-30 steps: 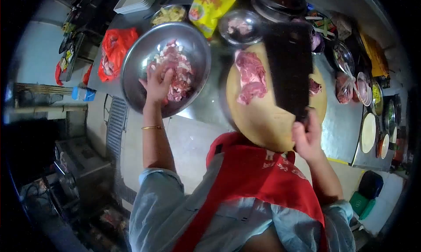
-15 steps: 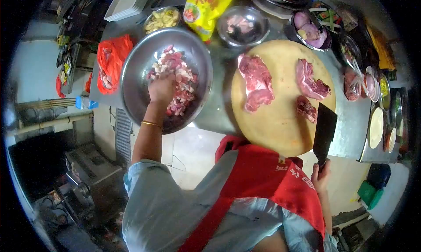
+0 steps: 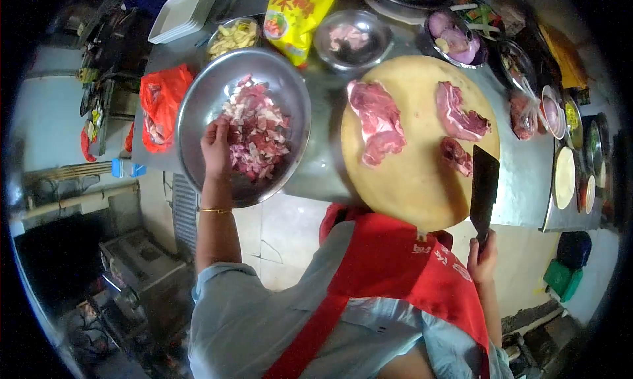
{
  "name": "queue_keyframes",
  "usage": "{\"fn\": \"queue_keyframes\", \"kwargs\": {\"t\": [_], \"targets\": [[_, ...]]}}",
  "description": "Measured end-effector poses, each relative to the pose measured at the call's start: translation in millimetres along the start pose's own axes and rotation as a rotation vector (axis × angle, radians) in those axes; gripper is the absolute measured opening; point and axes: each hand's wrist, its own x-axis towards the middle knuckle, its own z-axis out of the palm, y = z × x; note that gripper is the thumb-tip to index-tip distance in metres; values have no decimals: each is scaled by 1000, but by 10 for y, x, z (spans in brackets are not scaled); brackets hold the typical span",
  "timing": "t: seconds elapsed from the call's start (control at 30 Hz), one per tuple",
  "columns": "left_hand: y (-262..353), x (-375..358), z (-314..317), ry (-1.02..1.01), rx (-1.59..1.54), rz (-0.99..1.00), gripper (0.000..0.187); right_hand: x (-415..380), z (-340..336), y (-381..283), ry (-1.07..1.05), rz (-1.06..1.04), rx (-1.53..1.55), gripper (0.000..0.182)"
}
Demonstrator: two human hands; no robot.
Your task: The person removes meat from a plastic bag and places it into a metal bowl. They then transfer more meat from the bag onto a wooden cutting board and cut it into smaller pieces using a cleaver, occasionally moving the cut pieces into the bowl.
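Note:
My left hand (image 3: pixel 216 145) is inside a large steel bowl (image 3: pixel 198 102), at the left edge of a heap of cut meat pieces (image 3: pixel 260 131). Its fingers are bent together, and whether anything is between them I cannot make out. My right hand (image 3: pixel 483 257) grips the handle of a dark cleaver (image 3: pixel 484 188), whose blade points away from me over the right edge of a round wooden cutting board (image 3: pixel 415 194). On the board lie a long slab of raw meat (image 3: pixel 378 123), a curved piece (image 3: pixel 461 115) and a small chunk (image 3: pixel 457 157).
Behind the bowls stand a yellow packet (image 3: pixel 298 19), a small steel bowl (image 3: pixel 353 39) with pale meat and a dish of yellow slices (image 3: pixel 233 37). A red bag (image 3: pixel 160 108) lies left. Onions (image 3: pixel 455 39) and a plastic bag of meat (image 3: pixel 523 115) are at the right.
My left hand has drawn back from the middle of the meat heap to its left side. The right hand still holds the cleaver, now more upright. The whole view has shifted slightly.

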Motion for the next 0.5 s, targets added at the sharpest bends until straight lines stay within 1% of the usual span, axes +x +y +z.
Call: {"fn": "queue_keyframes", "kwargs": {"t": [0.03,0.13,0.17,0.27,0.3,0.33,0.37,0.4,0.43,0.47,0.5], "targets": [[-65,69,-58,-48,-100,29,17,2,8,14,2,13,17,27],[96,27,32,16,1,138,19,0,28,43,27,-35,22,26],[60,59,-51,-42,21,106,15,-3,34,38,32,-42,27,26],[19,112,-44,-106,813,432,13,-32,70,28,53,-43,41,27],[54,114,24,-119,1142,467,21,-37,78,37,48,-34,41,27],[17,88,100,-137,1223,672,32,-42,86,48,46,-22,39,27],[37,35,219,-144,1290,685,37,-50,92,58,45,-16,60,28],[25,3,398,-164,1346,701,42,-56,96,38,42,39,54,30],[-69,107,464,-243,1125,877,43,-61,111,38,78,18,27,31],[-189,200,598,-325,881,1034,44,-78,161,172,107,29,38,33],[-1,93,884,-349,985,851,43,-108,184,305,74,94,69,34]]}}
